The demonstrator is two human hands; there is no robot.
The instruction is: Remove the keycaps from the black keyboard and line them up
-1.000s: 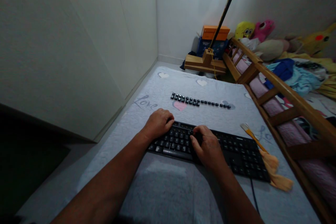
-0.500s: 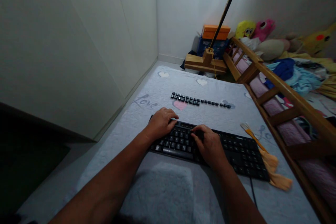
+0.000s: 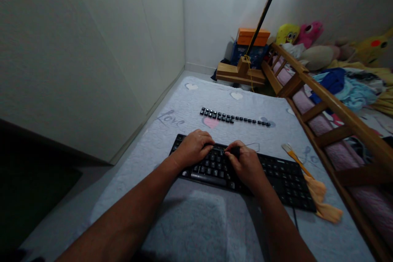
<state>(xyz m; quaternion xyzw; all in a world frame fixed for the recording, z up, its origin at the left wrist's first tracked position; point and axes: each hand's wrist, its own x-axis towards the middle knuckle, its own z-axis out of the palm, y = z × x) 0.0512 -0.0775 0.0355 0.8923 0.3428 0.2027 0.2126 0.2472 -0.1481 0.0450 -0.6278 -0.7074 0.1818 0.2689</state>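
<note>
A black keyboard (image 3: 211, 168) lies at a slant on the light blanket. Over its upper left part rests my left hand (image 3: 196, 147), fingers bent together toward the back edge and thumb on the keys, gripping it. My right hand (image 3: 245, 166) is closed above the middle of the keys, around what looks like a wire keycap puller. The puller's thin wire loop (image 3: 254, 146) sticks out to the right, and its tip end is near the upper key rows, partly hidden by my fingers. Beyond the keyboard, several loose black keycaps (image 3: 216, 115) lie in rows.
Right of the keyboard lie a yellow-handled brush (image 3: 294, 157) and an orange cloth (image 3: 321, 196). The keyboard's cable (image 3: 295, 219) runs toward me. A wooden bed rail (image 3: 334, 127) borders the right side. A wooden stand (image 3: 241, 71) with a dark pole is at the back.
My left hand has slid right along the top of the keyboard, baring its left corner. My right hand has turned slightly, and the wire loop now shows more clearly.
</note>
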